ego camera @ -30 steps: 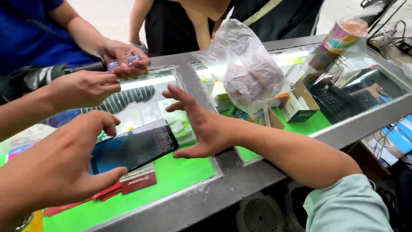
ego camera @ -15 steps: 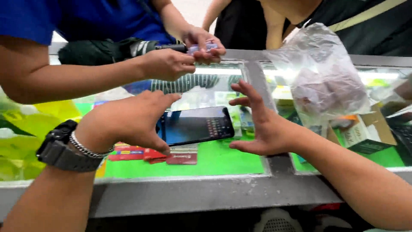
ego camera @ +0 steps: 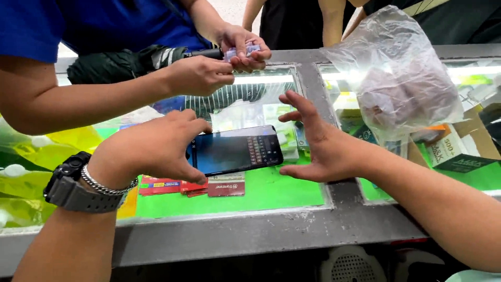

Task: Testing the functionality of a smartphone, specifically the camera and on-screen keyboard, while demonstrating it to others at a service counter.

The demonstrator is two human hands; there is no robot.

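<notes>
Both hands work over a glass surface (ego camera: 250,230). My left hand (ego camera: 151,149) pinches one end of a dark phone (ego camera: 235,150) and holds it flat, just above the glass. My right hand (ego camera: 313,143) is spread wide, empty, just beside the phone's other end. This looks like the step of holding the phone steady; next it may need a gentle tap on its screen. Across the surface, another person's hands (ego camera: 219,65) pinch small things. A plastic bag (ego camera: 402,78) stands on the right.
</notes>
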